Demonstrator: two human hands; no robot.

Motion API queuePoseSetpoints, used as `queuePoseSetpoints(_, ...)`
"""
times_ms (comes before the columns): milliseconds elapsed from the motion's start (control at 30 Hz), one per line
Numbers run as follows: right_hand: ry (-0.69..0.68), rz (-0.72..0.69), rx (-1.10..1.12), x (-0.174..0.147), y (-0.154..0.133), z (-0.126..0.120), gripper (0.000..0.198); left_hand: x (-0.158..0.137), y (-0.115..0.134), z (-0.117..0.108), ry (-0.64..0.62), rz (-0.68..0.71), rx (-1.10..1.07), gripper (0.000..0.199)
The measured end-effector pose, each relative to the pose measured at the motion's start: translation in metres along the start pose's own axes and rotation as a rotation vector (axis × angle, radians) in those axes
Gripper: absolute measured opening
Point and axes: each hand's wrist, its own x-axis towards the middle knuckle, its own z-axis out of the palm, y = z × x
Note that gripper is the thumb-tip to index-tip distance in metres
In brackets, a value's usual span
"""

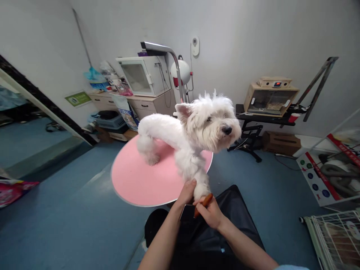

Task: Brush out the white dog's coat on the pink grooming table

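Note:
A white, fluffy dog (165, 129) stands on a round pink grooming table (140, 180), its head turned to the right. My left hand (186, 193) is closed around the lower part of one of its front legs (201, 183). In my right hand (212, 214) is the orange-brown handle of a slicker brush (207, 201); its flat dark head points left, below the paw. The fingers of my right hand are close to the paw, and whether they touch it I cannot tell. The brush's bristles are hidden.
A metal grooming arm (177, 63) rises behind the dog. Further back stand a white cabinet (153, 75) on drawers and a wooden box (270, 99) on a black table. On the right are a wire cage (337, 232) and a printed carton (315, 180). A black apron (233, 210) covers my lap.

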Motion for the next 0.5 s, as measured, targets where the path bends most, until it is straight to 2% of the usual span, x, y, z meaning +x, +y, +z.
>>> queuePoseSetpoints(100,0.099,-0.036,0.152,-0.002,0.008,0.001,0.021,0.0,-0.019,-0.003,0.014,-0.124,-0.251,0.032)
queuePoseSetpoints(233,0.141,0.119,0.408,-0.012,0.025,-0.002,0.028,-0.008,-0.037,0.003,-0.04,-0.241,-0.393,0.03)
queuePoseSetpoints(400,0.138,0.171,0.528,-0.014,0.032,-0.001,0.035,-0.012,-0.023,0.011,-0.018,-0.179,-0.508,0.034)
queuePoseSetpoints(500,0.135,0.175,0.497,-0.012,0.031,0.002,0.032,-0.011,-0.013,0.012,0.063,-0.105,-0.483,0.04)
